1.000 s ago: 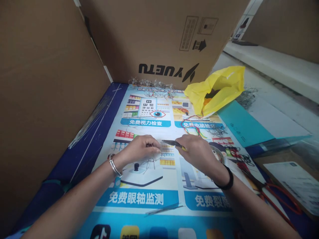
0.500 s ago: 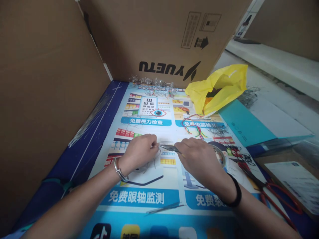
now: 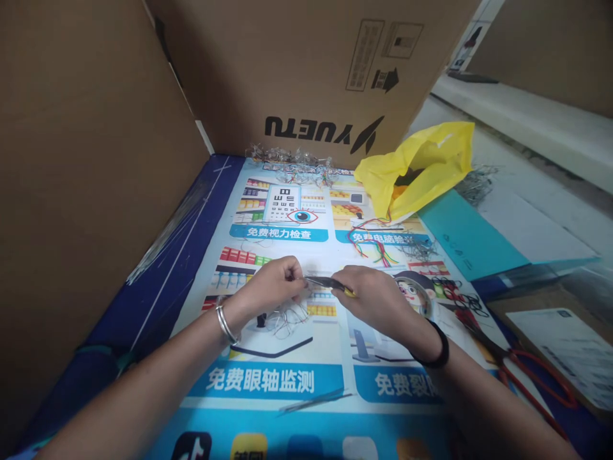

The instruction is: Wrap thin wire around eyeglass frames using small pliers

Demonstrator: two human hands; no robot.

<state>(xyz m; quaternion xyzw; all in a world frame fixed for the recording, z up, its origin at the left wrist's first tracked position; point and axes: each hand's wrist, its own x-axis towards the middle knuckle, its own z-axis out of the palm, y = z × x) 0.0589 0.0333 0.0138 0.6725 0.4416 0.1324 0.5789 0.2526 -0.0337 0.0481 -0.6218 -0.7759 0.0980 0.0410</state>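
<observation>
Near the middle, my left hand pinches a thin wire piece whose details are too small to tell. My right hand is wrapped round small pliers with a yellow handle, and their tip points left and meets the fingertips of my left hand. Below my left hand, thin looped wires show above the printed poster. A few straight wires lie nearer the front edge.
Tangled wires lie by the cardboard wall. A yellow bag, coloured cords, a tape roll and red-handled scissors are on the right. Long wires lie left.
My right hand has shifted slightly left and turned, showing more of the yellow handle. The looped wires below my left hand show more clearly.
</observation>
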